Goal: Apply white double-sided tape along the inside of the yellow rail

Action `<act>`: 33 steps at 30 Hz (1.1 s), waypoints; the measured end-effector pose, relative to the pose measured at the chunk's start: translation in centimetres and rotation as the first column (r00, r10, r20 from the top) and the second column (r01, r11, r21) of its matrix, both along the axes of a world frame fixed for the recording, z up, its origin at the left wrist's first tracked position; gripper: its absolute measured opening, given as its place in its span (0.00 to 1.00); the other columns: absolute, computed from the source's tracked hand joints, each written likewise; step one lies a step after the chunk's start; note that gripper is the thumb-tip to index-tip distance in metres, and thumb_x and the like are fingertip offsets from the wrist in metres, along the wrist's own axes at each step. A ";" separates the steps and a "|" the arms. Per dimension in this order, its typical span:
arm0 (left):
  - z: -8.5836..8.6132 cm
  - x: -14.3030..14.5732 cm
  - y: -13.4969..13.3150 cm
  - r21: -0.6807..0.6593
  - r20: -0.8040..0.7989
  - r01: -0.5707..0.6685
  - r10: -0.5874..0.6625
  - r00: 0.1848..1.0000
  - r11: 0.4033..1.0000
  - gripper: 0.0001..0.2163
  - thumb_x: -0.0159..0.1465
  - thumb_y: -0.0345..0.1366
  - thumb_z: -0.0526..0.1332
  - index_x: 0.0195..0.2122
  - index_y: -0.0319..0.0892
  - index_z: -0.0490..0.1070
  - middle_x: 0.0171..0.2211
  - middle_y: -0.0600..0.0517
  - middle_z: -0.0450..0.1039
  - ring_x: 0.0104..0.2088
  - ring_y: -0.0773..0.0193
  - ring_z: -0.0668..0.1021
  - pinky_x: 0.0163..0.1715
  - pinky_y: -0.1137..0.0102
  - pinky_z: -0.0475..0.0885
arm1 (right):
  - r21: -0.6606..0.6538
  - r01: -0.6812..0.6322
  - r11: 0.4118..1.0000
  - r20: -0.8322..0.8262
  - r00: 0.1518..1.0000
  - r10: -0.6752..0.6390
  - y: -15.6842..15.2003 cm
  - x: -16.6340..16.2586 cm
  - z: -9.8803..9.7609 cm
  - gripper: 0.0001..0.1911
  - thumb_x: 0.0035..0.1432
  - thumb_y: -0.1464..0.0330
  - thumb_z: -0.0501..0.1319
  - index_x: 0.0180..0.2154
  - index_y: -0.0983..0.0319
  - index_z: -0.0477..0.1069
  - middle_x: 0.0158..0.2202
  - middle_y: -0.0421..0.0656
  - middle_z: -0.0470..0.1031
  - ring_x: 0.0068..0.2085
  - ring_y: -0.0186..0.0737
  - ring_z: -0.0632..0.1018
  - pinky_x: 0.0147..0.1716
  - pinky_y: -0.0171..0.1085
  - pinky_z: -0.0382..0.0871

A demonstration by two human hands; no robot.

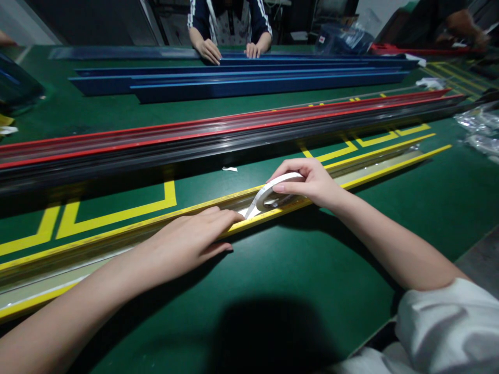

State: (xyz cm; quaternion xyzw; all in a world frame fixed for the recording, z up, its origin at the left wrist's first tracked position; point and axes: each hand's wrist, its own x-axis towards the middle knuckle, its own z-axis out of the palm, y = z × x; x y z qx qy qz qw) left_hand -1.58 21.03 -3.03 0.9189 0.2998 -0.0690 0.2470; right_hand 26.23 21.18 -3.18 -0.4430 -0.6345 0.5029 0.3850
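Observation:
A long yellow-edged channel strip (390,163) lies slantwise across the green table in front of me. My right hand (312,182) grips a roll of white tape (286,178) between thumb and fingers, tilted over the channel. From the roll, a short length of tape runs down into the channel near the fingertips of my left hand (198,231). That hand rests across the channel with fingers stretched out, fingertips inside by the tape and thumb apart on the near side. A thin white line runs along the channel under my left forearm.
Behind it lie a red strip (234,124) and black strips (195,151). Farther back are several blue strips (253,83), with another person's hands (210,51) on them. Yellow lines (117,217) mark the green table (265,291). Clear plastic wrap (481,127) lies at right.

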 end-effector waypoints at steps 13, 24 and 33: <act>-0.1 0.0 0.0 -0.020 -0.001 -0.007 0.007 1.000 1.000 0.20 0.66 0.43 0.57 0.59 0.50 0.60 0.51 0.49 0.70 0.48 0.57 0.75 0.42 0.67 0.71 | 0.051 -0.011 0.999 0.032 0.999 0.009 -0.1 -0.1 0.1 0.13 0.48 0.63 0.71 0.34 0.65 0.78 0.32 0.43 0.80 0.32 0.37 0.79 0.31 0.32 0.72; -0.4 -0.2 0.1 -0.024 0.010 0.007 -0.007 1.000 1.000 0.20 0.66 0.43 0.57 0.59 0.51 0.60 0.50 0.48 0.70 0.47 0.57 0.75 0.43 0.67 0.70 | 0.069 -0.013 0.997 0.056 0.998 0.009 0.0 -0.1 0.0 0.13 0.48 0.63 0.71 0.34 0.64 0.78 0.32 0.43 0.80 0.33 0.37 0.79 0.32 0.32 0.71; -0.8 -0.4 0.1 -0.018 0.028 0.011 -0.010 1.000 1.000 0.21 0.66 0.43 0.57 0.60 0.53 0.58 0.51 0.50 0.70 0.47 0.58 0.75 0.43 0.67 0.70 | 0.065 -0.020 0.998 0.044 0.999 0.017 -0.1 0.0 0.1 0.12 0.48 0.64 0.71 0.34 0.64 0.78 0.32 0.42 0.80 0.33 0.36 0.79 0.31 0.31 0.71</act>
